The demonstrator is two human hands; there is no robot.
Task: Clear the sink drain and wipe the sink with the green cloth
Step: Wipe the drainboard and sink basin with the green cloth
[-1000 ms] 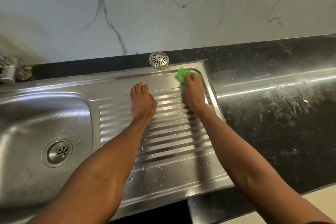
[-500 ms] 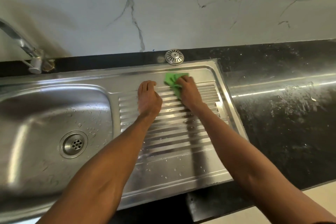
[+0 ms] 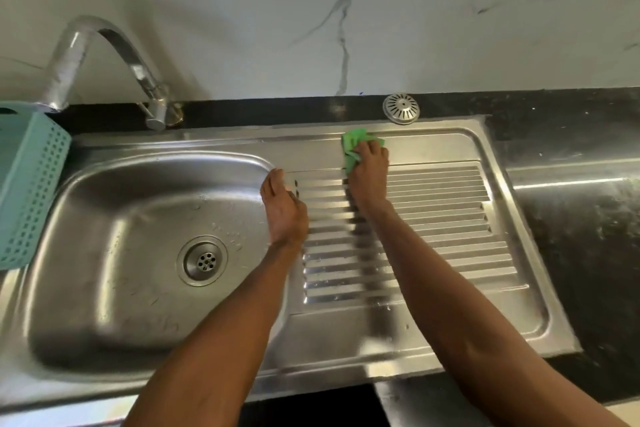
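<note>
The drain [image 3: 204,261] at lower left looks clear, its strainer [image 3: 401,108] set on the tabletop at upper centre, while the right hand [image 3: 369,173] grasps the green cloth [image 3: 353,146] on the drainboard's top edge, left hand [image 3: 284,208] flat and released, basin seemingly unwiped

Black countertop [image 3: 571,204] carries steel sink [image 3: 346,333]; round strainer cap [image 3: 401,108] and teal basket [image 3: 31,184] on it.

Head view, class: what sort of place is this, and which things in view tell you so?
Most likely a home kitchen. A stainless steel sink with a ribbed drainboard is set into a dark stone counter, with a curved tap at a marble-look wall.
</note>
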